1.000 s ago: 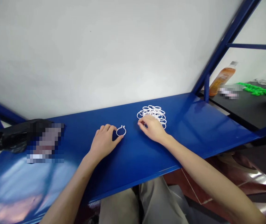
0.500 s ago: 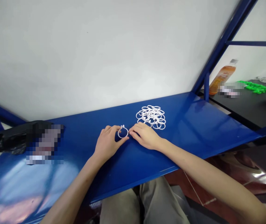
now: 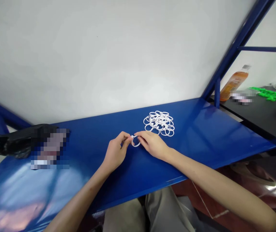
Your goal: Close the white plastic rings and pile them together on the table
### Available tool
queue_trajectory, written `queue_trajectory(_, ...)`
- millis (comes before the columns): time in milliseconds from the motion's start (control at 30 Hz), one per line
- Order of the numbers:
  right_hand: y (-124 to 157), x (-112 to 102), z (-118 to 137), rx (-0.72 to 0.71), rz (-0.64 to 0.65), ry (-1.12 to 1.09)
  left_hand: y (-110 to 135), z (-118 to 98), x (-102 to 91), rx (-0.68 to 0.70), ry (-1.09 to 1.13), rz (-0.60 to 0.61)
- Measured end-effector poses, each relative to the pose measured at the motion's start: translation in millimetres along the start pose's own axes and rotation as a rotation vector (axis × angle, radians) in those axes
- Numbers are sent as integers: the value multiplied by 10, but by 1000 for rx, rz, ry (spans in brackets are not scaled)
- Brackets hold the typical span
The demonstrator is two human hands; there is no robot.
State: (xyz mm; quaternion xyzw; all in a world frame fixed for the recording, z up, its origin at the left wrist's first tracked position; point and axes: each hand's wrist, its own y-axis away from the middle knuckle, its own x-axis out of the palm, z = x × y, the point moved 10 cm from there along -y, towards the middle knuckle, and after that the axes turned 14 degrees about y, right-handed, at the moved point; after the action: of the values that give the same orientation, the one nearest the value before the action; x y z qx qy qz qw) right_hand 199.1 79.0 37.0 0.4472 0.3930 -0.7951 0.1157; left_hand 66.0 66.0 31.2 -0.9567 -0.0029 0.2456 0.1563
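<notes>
Between my two hands, just above the blue table [image 3: 118, 180], is one white plastic ring [image 3: 136, 146] with a small knob or clasp at its top. My left hand [image 3: 117, 149] pinches the ring's upper left side between thumb and fingertips. On the other side, my right hand [image 3: 153, 144] grips its right edge, fingers bent over it. Part of the ring is hidden by the fingertips. Just beyond my right hand lies a loose pile of similar white rings [image 3: 161, 120], several of them overlapping.
A black plastic bag [image 3: 19, 138] and a blurred-out flat object [image 3: 52, 146] lie at the table's left. Blue frame posts [image 3: 234, 48] rise at the right. Beyond them, a black table [image 3: 256, 112] carries an orange drink bottle [image 3: 234, 83] and green pieces [image 3: 271, 94].
My left hand has shifted from holding the ring's side to pinching near its clasp. My right hand, beside the ring before, now grips it. The view has moved slightly.
</notes>
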Motion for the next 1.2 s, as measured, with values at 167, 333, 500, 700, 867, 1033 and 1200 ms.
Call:
queue_trajectory(167, 18, 36, 118, -73, 37, 96, 3, 46, -12, -73, 53, 10)
queue_trajectory(333, 51, 63, 224, -189, 49, 182, 22, 12, 22, -79, 80, 35)
queue_trajectory(500, 94, 81, 327, -327, 64, 304, 37, 3, 50, -85, 150, 71)
queue_trajectory(700, 131, 56, 420, -414, 57, 409, 24, 29, 59, -104, 197, 113)
queue_trajectory(867, 105, 43, 390, -387, 12, 433, 10, 9, 78, -85, 231, 133)
queue_trajectory(1033, 49, 27, 326, -325, 3, 396, -3, -48, 69, -15, 246, 148)
queue_trajectory(1200, -16, -45, 193, -218, -2, 297, -48, 22, 2, 21, 112, 98)
